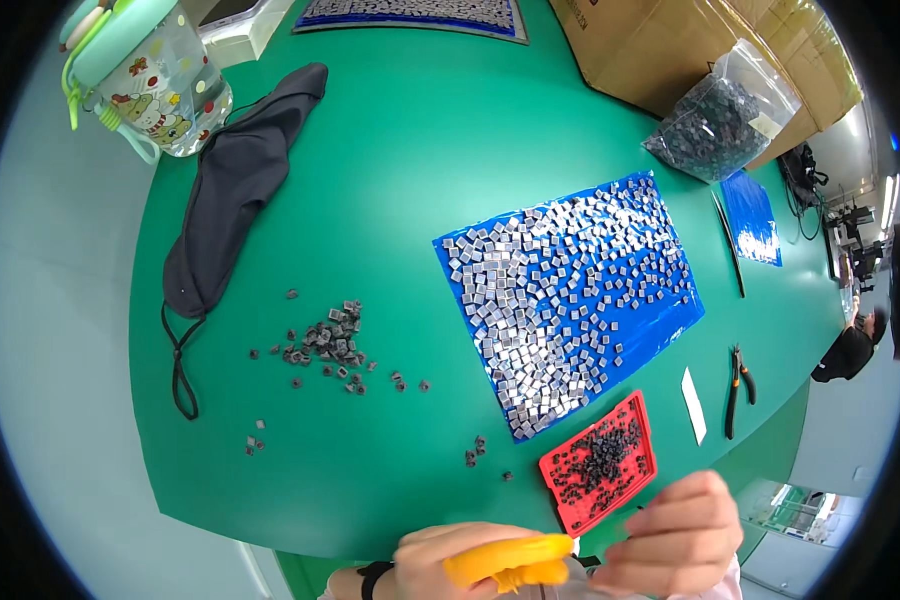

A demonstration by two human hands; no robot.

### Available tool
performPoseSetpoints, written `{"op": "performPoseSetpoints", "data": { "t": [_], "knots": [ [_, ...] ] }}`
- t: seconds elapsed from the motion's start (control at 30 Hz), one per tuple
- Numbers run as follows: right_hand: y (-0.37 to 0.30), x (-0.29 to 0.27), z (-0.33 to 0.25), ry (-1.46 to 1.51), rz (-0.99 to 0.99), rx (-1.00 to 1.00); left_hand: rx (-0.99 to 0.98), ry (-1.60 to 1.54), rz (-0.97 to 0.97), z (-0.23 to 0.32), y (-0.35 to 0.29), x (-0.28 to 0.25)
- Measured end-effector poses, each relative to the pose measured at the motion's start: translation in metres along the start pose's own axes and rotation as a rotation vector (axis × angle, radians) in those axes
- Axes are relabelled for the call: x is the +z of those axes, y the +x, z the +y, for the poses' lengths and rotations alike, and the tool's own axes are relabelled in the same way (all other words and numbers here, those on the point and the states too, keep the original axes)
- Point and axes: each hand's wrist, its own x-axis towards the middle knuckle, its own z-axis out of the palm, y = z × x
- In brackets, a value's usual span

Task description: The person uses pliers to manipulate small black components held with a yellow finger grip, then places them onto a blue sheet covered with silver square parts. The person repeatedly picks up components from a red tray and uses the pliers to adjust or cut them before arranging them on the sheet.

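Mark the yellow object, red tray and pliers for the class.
Yellow object (515,552): head view, on its upper band.
Red tray (613,503): head view, on its lower-right rim.
Pliers (732,404): head view, on the left handle.

Green runs across the tabletop (390,150); silvery pieces (495,280) speckle a bright blue sheet (638,345), black bits (605,455) a red tray (582,521). The clear bottle (175,100) wears a cartoon print and coloured dots (rather cheerful from here) under a mint lid (120,45); the curled object (500,552) in the left hand (435,560) is plain yellow.
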Motion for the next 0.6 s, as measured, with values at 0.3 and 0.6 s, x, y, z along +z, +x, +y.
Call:
{"op": "performPoseSetpoints", "data": {
  "t": [0.3, 0.6],
  "knots": [
    [0.015, 0.005, 0.056, -0.415, -0.176, 0.171, 0.037, 0.687, 0.466, -0.016, 0.010, 0.005],
    [0.022, 0.015, 0.067, -0.356, -0.269, 0.139, -0.193, 0.487, 0.420, -0.017, 0.001, 0.005]
  ]
}}
